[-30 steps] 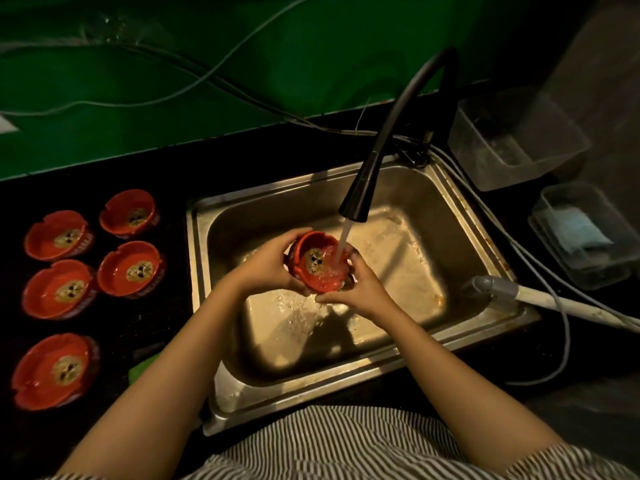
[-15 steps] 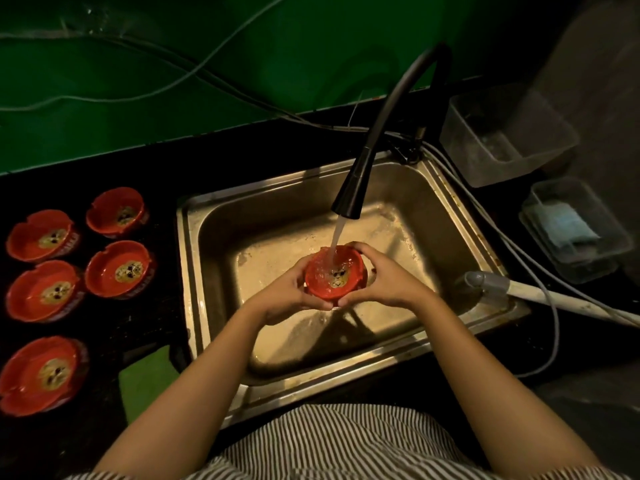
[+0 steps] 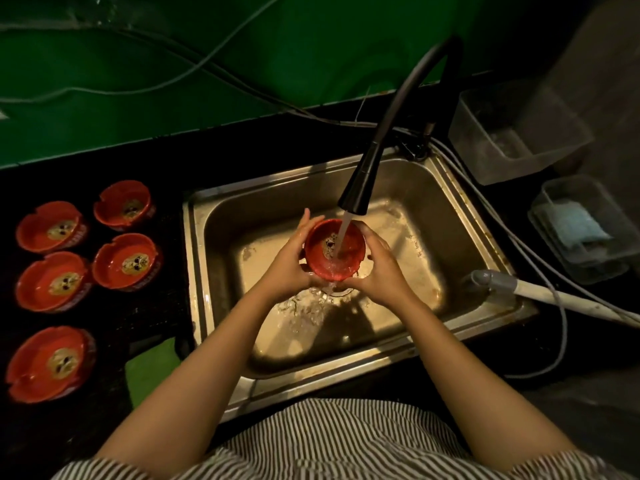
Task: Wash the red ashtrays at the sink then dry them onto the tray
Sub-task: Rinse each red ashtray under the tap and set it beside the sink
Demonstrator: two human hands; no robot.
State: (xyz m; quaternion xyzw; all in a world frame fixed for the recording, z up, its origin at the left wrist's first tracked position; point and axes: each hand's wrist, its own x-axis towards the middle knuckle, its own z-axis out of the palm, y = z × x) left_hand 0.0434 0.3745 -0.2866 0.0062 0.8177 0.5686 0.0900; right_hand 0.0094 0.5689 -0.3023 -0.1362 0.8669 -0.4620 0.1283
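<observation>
Over the steel sink (image 3: pixel 214 271) I hold a red ashtray (image 3: pixel 320 254) between both hands, its bowl facing up under the running water from the black faucet (image 3: pixel 363 178). My left hand (image 3: pixel 291 261) cups its left side with fingers curled round the rim. My right hand (image 3: pixel 381 268) grips its right side. Water spills from the ashtray into the basin. Several more red ashtrays (image 3: pixel 126 259) with dirty centres sit on the dark counter to the left.
A green sponge (image 3: pixel 152 368) lies by the sink's front left corner. Clear plastic containers (image 3: pixel 516 133) stand at the right, one (image 3: pixel 581 230) holding a pale cloth. A grey hose (image 3: pixel 540 292) crosses the sink's right rim. Cables run along the green wall.
The ashtray has been turned and tilted under the stream, and both hands shifted their hold round it. Water now splashes below it.
</observation>
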